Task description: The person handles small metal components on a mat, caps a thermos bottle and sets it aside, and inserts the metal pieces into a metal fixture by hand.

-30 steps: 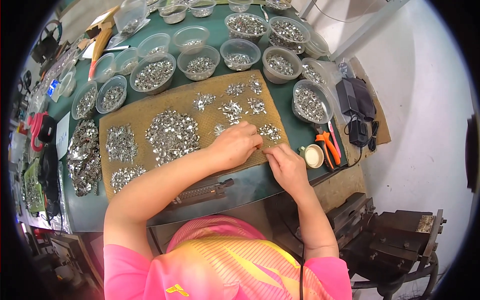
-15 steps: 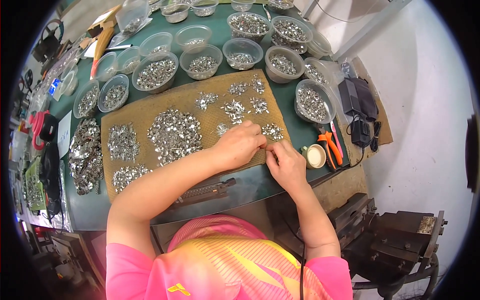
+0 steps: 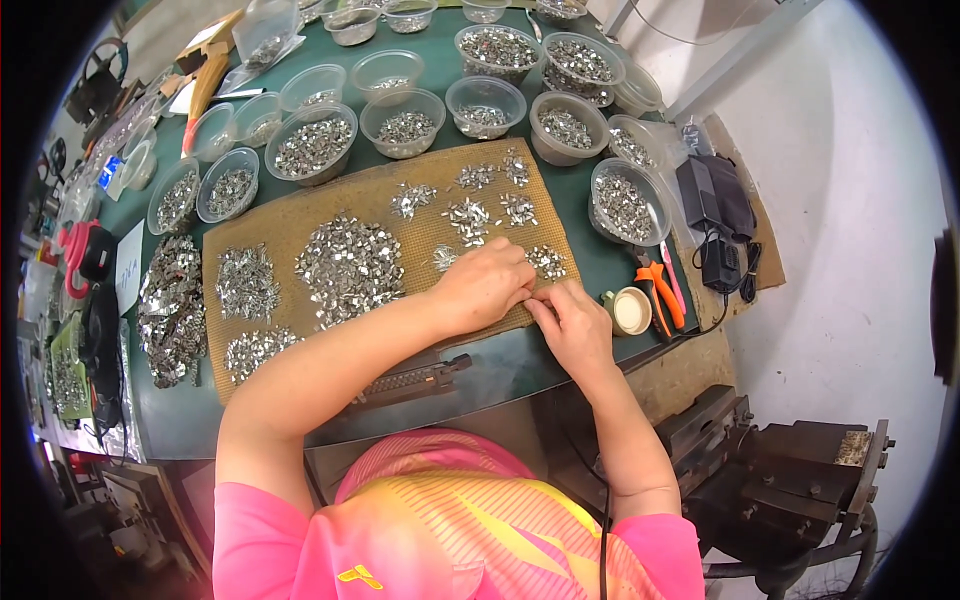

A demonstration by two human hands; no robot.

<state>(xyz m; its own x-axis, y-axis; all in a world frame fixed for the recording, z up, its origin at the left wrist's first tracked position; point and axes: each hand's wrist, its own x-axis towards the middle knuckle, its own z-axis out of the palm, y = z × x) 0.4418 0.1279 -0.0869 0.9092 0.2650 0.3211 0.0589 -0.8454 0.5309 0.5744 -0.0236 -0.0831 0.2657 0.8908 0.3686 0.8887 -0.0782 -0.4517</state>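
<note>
My left hand and my right hand meet over the front right part of a tan ribbed mat. Both have bent fingers pinched together, fingertips touching or nearly so. Whatever lies between them is too small or hidden to name. Just beyond the right hand is a small pile of shiny metal pieces. Several like piles lie past the left hand, one of them a cluster of slim bright pieces. A larger heap of small metal pieces covers the mat's middle, left of my left forearm.
Clear plastic tubs of metal parts line the mat's far side. To the right stand a small cream-filled cup, orange-handled pliers and a black power adapter. A dark metal strip lies along the table's front edge.
Both hands stay at the same spot with fingertips together. The right fingers have shifted very slightly left, and the left wrist has turned a little.
</note>
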